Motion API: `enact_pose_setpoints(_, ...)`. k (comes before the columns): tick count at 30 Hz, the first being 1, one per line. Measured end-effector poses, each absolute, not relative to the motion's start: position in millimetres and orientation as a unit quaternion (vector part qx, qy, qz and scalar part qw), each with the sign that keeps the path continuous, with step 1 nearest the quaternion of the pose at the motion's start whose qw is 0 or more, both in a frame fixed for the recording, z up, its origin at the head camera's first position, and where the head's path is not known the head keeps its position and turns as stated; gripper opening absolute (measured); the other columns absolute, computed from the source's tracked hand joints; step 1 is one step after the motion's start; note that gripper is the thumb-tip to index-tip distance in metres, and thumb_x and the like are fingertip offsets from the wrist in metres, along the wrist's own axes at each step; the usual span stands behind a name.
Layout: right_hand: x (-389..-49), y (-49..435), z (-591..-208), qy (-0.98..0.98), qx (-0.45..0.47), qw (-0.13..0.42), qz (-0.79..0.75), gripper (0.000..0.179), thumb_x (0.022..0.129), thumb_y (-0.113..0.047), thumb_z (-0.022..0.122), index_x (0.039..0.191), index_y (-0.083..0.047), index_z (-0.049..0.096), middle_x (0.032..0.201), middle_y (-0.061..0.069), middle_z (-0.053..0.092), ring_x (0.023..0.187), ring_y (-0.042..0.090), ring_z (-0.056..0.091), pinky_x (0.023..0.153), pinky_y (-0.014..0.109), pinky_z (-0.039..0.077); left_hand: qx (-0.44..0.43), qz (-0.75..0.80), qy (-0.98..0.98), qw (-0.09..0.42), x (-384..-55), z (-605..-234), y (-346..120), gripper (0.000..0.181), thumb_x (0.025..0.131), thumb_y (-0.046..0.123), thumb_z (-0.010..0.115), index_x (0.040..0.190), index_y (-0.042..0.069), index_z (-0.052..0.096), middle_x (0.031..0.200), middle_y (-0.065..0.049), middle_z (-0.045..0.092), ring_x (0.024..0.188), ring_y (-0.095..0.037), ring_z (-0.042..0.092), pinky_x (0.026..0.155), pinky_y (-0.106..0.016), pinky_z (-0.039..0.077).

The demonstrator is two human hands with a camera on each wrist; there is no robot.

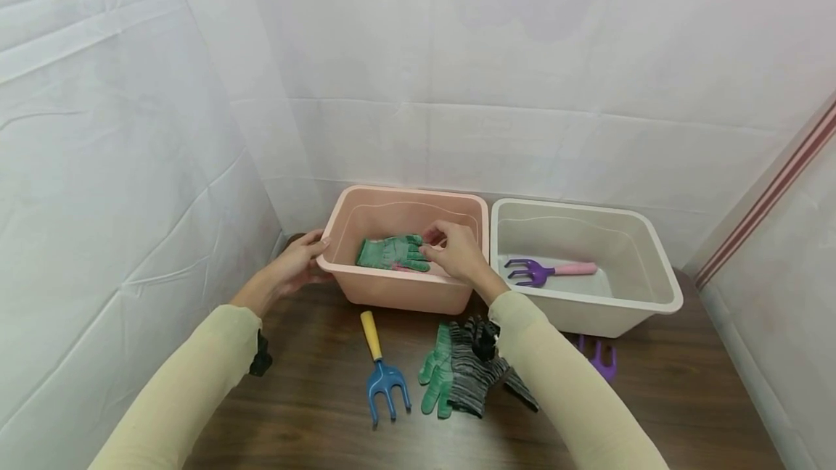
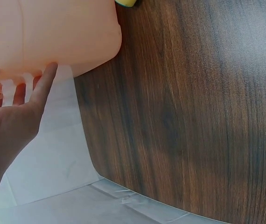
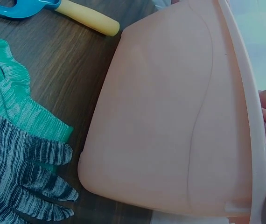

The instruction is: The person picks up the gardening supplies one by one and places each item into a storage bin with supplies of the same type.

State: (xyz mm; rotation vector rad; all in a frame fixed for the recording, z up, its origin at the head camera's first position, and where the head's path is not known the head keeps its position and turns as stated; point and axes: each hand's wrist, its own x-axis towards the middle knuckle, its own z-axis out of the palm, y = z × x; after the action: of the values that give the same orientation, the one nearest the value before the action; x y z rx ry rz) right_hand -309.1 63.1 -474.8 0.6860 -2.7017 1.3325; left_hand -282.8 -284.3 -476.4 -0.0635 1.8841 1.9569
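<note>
White sheeting (image 1: 522, 42) hangs behind and to both sides of a dark wood-grain table (image 1: 294, 412), walling in the workspace. Against the back sheet stand a pink bin (image 1: 398, 296) and an off-white bin (image 1: 601, 321), side by side, an arrangement that seems meant to put both mouths within reach and leave the front edge for loose items. The left hand (image 1: 294, 263) grips the pink bin by its left end, thumb on the rim and fingers spread along the outer wall, probably to steady it. The right hand (image 1: 457, 249) reaches over the front rim with bent fingers, its thumb and index finger at the fingertips of a green work glove (image 1: 392, 251) lying flat inside the pink bin; whether they pinch the glove or only touch it, I cannot tell. Their placing suggests straightening or positioning it. A purple-tined cultivator (image 1: 532, 273) with a pink handle (image 1: 576, 268) lies lengthwise in the off-white bin, where its length fits easily. In front, a blue hand fork (image 1: 385, 381) lies tines toward the person, beside a second green glove (image 1: 440, 372) partly covered by a striped grey-and-black glove (image 1: 469, 376); the right sleeve (image 1: 555, 361) partly hides a purple fork head (image 1: 604, 363).
</note>
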Motion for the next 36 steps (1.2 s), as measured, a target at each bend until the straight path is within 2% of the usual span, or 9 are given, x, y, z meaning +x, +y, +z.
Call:
enact_pose_setpoints(10, -307, 67, -472, -0.873, 0.234, 0.023, 0.427, 0.020, 0.099, -0.023, 0.078, 0.114, -0.012, 0.073, 0.110, 0.004, 0.073, 0.103, 0.020, 0.067, 0.091, 0.040, 0.058, -0.030, 0.709, 0.674, 0.207, -284, -476, -281, 0.062, 0.117, 0.027, 0.040, 0.171, 0.013, 0.012, 0.171, -0.023, 0.022, 0.154, -0.046, 0.029, 0.119, -0.070, 0.031)
enact_pose_setpoints(17, -307, 72, -469, -0.856, 0.238, 0.023, 0.458, 0.019, 0.098, -0.025, 0.079, 0.112, -0.013, 0.073, 0.105, 0.001, 0.072, 0.097, 0.017, 0.068, 0.087, 0.037, 0.060, -0.027, 0.709, 0.674, 0.207, -285, -476, -278, 0.061, 0.117, 0.027, 0.039, 0.171, 0.013, 0.014, 0.171, -0.023, 0.023, 0.153, -0.048, 0.030, 0.119, -0.070, 0.031)
enact_pose_setpoints(26, -301, 86, -455, -0.846, 0.269, 0.004, 0.460, 0.023, 0.098, -0.024, 0.079, 0.116, -0.011, 0.073, 0.109, 0.002, 0.073, 0.100, 0.016, 0.068, 0.092, 0.036, 0.059, -0.030, 0.710, 0.672, 0.207, -288, -478, -274, 0.062, 0.117, 0.026, 0.040, 0.171, 0.013, 0.013, 0.172, -0.022, 0.022, 0.153, -0.047, 0.030, 0.119, -0.070, 0.031)
enact_pose_setpoints(36, -278, 113, -436, -0.845, 0.305, 0.004, 0.439, 0.031, 0.097, -0.023, 0.080, 0.122, -0.005, 0.072, 0.117, 0.013, 0.072, 0.108, 0.029, 0.068, 0.097, 0.048, 0.057, -0.038, 0.711, 0.671, 0.208, -290, -478, -270, 0.061, 0.117, 0.026, 0.040, 0.171, 0.013, 0.014, 0.171, -0.023, 0.023, 0.154, -0.046, 0.030, 0.120, -0.070, 0.030)
